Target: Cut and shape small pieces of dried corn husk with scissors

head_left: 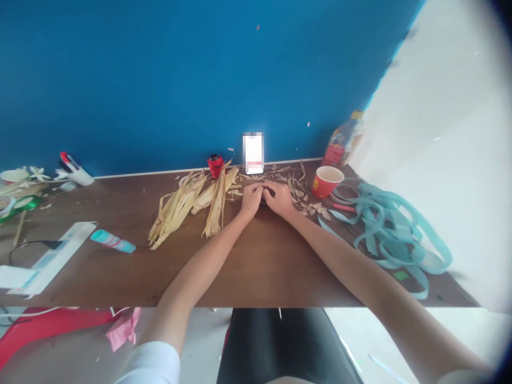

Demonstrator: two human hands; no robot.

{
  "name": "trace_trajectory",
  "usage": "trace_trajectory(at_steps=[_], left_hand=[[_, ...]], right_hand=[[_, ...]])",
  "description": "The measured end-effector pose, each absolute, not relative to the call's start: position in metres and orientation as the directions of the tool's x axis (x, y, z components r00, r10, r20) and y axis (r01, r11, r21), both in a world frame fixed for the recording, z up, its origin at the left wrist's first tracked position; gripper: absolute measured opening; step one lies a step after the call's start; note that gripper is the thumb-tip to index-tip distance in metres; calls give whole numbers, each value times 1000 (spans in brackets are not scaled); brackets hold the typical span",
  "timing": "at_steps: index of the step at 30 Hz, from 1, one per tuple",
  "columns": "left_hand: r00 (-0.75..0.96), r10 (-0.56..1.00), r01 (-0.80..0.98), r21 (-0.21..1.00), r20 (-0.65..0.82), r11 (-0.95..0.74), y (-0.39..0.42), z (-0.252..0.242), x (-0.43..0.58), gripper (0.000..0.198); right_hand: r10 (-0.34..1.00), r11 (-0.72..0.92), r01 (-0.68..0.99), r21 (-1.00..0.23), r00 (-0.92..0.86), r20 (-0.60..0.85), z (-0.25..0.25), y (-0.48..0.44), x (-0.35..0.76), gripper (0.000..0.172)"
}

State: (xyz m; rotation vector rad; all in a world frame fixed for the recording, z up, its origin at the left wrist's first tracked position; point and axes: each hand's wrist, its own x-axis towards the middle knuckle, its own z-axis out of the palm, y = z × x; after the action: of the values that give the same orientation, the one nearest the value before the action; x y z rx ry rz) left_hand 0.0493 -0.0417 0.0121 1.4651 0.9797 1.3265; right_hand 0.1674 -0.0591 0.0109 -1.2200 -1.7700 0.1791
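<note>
My left hand [252, 197] and my right hand [279, 197] meet over the far middle of the brown table [256, 266]. Fingers of both are bent and pressed together at the tips. Whatever they pinch is too small or hidden to make out. Bundles of dried corn husk [178, 210] lie to the left of my left hand, with a narrower husk piece [216, 210] closest to it. Torn husk scraps [296, 186] are scattered behind and to the right of my right hand. A lit phone-like screen [253, 154] stands upright against the wall beyond both hands.
At right are a red paper cup [327, 181], a bottle [340, 141] and a heap of light-blue ribbon [400, 234]. A red roll [215, 166] stands behind the husks. Leftward lie a blue tube [113, 241], a power strip [60, 258] and a pen cup [81, 176].
</note>
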Motion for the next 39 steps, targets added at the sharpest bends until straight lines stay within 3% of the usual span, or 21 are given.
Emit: trace_trajectory(at_steps=[5,12,31,39], left_hand=[[80,936,105,930,344,-351,-43,12,49,28],[74,930,174,914,360,-367,-39,7,48,31],[67,957,-18,959,283,-282,-33,2,48,25],[78,943,59,943,323,-328,-31,2,49,24]], right_hand=[[815,390,775,-498,-39,578,10,-62,165,32],[826,361,815,-453,-54,562,13,-63,165,29],[845,336,834,-438,-62,531,18,-65,162,32],[842,332,824,-459,-40,537,18,-65,163,32]])
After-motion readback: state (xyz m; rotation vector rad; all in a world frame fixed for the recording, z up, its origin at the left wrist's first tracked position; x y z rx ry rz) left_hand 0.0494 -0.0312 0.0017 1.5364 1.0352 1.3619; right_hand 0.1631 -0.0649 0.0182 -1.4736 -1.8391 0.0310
